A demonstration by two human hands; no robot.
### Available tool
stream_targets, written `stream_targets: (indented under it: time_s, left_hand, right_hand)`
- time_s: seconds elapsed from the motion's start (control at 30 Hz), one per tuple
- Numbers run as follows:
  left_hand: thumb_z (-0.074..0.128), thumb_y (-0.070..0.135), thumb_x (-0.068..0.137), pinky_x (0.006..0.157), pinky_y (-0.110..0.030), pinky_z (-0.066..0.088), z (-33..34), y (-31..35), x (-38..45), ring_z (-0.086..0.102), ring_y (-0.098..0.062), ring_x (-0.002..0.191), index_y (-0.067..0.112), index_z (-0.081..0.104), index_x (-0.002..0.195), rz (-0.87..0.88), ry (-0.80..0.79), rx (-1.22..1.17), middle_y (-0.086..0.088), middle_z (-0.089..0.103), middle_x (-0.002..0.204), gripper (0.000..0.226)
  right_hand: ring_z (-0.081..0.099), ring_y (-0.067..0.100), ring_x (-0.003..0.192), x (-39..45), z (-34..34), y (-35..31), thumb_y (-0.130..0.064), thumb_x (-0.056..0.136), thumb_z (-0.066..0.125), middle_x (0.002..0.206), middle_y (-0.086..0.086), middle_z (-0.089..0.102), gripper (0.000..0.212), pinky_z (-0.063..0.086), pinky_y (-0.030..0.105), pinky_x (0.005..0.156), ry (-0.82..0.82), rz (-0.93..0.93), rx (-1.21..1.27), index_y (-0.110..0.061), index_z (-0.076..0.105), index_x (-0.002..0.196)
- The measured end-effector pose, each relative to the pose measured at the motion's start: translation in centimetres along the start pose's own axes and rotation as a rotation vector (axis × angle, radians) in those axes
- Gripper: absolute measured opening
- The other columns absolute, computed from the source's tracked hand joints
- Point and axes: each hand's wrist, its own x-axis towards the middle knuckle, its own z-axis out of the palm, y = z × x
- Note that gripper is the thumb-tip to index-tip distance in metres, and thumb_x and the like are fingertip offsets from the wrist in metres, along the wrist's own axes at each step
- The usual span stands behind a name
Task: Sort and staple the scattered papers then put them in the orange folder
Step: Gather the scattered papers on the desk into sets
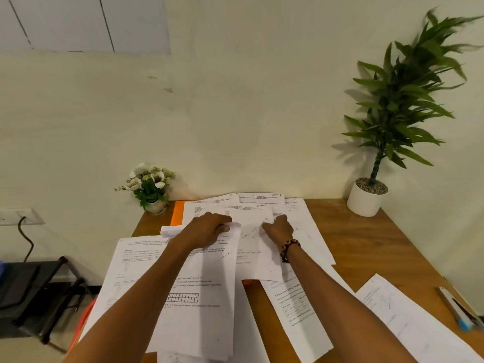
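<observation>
Near edge: we see loose printed sheets point(199, 297) overhanging the tabletop's point(372, 247) front edge on the left side; we judge they would slide off with one careless sweep.
Right front corner: one sheet point(408, 318) lies askew, with pens point(458, 313) just beside it at the right edge; bare wood between it and the main spread is the best room we have for squaring a stack.
How the papers handle: light, limp and slippery on one another, we judge; they crease easily, so we would lift by a pinched edge or corner and support the rest flat.
Left hand point(207, 227): fingers curled, thumb pinching the top edge of a sheet that curls over near mid-table.
Right hand point(279, 227): fingers bent and pressed onto a crumpled sheet point(258, 247) beside it; we cannot tell whether it pinches the paper or only holds it down.
Orange folder point(178, 213): at the far left of the tabletop, mostly buried under sheets, only a strip showing.
Far edge: more sheets point(262, 199) reach the wall; a small flower pot point(150, 188) stands at the far left corner and a tall potted plant point(379, 153) at the far right, so little room for sliding anything back.
Stapler: we see none.
</observation>
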Motion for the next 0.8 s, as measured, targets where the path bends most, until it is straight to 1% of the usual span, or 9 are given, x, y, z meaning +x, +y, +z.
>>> stream_targets:
  time_s: [0.1,0.17,0.23,0.33,0.43,0.53,0.63,0.7,0.8]
  left_hand:
    - [0.047,0.030,0.105,0.075,-0.038,0.052,-0.2,-0.2,-0.1,0.063,-0.022,0.094,0.025,0.062,0.096,-0.002,0.007,-0.004,0.003,0.072,0.101,0.018]
    - [0.047,0.030,0.105,0.070,-0.037,0.050,-0.3,-0.2,-0.2,0.062,-0.020,0.090,0.027,0.059,0.091,0.003,0.009,-0.010,0.005,0.071,0.096,0.019]
    - [0.047,0.029,0.105,0.067,-0.035,0.047,-0.5,-0.3,-0.2,0.061,-0.019,0.087,0.029,0.056,0.087,0.007,0.014,-0.026,0.007,0.069,0.092,0.020]
    - [0.047,0.027,0.104,0.066,-0.037,0.048,-0.8,-0.4,-0.3,0.059,-0.017,0.082,0.027,0.057,0.086,0.020,0.040,-0.048,0.008,0.066,0.085,0.020]
    - [0.048,0.027,0.103,0.062,-0.035,0.044,-1.6,-0.2,-0.1,0.056,-0.013,0.075,0.031,0.054,0.082,0.042,0.085,-0.083,0.014,0.059,0.075,0.022]
    - [0.048,0.032,0.102,0.065,-0.039,0.049,-3.3,0.4,0.3,0.057,-0.013,0.075,0.032,0.059,0.089,0.098,0.195,-0.160,0.017,0.056,0.077,0.016]
    - [0.051,0.034,0.102,0.066,-0.037,0.051,-4.9,1.1,0.9,0.061,-0.019,0.081,0.022,0.062,0.105,0.172,0.380,-0.106,0.005,0.055,0.114,0.017]
    - [0.053,0.030,0.103,0.064,-0.034,0.050,-6.1,1.8,1.4,0.060,-0.020,0.075,0.022,0.060,0.105,0.177,0.491,-0.115,0.002,0.044,0.134,0.011]
    - [0.052,0.034,0.101,0.072,-0.036,0.055,-7.3,2.6,2.2,0.066,-0.020,0.082,0.023,0.061,0.101,0.184,0.560,-0.205,0.002,0.041,0.143,0.014]
  right_hand:
    - [0.060,0.030,0.092,1.0,-0.1,-0.5,-0.013,0.079,0.074,0.084,0.005,0.056,0.030,0.052,0.037,0.079,0.009,0.023,0.111,-0.006,0.049,0.094]
    - [0.065,0.033,0.084,0.8,-0.3,-0.9,0.001,0.080,0.071,0.080,0.010,0.062,0.013,0.055,0.039,0.072,0.093,0.045,0.267,0.001,0.058,0.083]
    - [0.062,0.031,0.081,0.4,-0.8,-1.2,0.007,0.082,0.063,0.080,0.013,0.059,0.007,0.049,0.035,0.063,0.208,-0.029,0.330,0.000,0.062,0.080]
    - [0.059,0.029,0.092,-0.7,-2.0,-1.9,0.003,0.093,0.053,0.099,0.012,0.063,0.015,0.045,0.035,0.072,0.374,-0.202,0.245,-0.004,0.061,0.103]
    - [0.056,0.031,0.075,-1.0,-3.6,-2.6,0.001,0.095,0.049,0.087,0.009,0.061,0.013,0.038,0.032,0.059,0.462,-0.406,0.123,-0.012,0.051,0.096]
    - [0.042,0.026,0.065,-0.7,-5.6,-3.4,0.000,0.093,0.050,0.073,0.001,0.047,0.023,0.028,0.031,0.055,0.327,-0.593,-0.003,-0.019,0.040,0.085]
    - [0.047,0.023,0.071,-1.3,-7.3,-4.2,-0.005,0.096,0.056,0.077,0.004,0.055,0.013,0.033,0.033,0.064,0.053,-0.741,-0.006,-0.008,0.051,0.084]
    - [0.056,0.019,0.084,-2.1,-7.7,-4.6,-0.007,0.098,0.056,0.092,0.006,0.065,0.006,0.041,0.034,0.074,-0.074,-0.794,-0.012,-0.005,0.061,0.096]
    - [0.041,0.013,0.072,-3.4,-7.7,-5.1,-0.008,0.100,0.051,0.075,0.007,0.049,0.019,0.031,0.033,0.066,-0.115,-0.878,-0.022,-0.008,0.049,0.081]
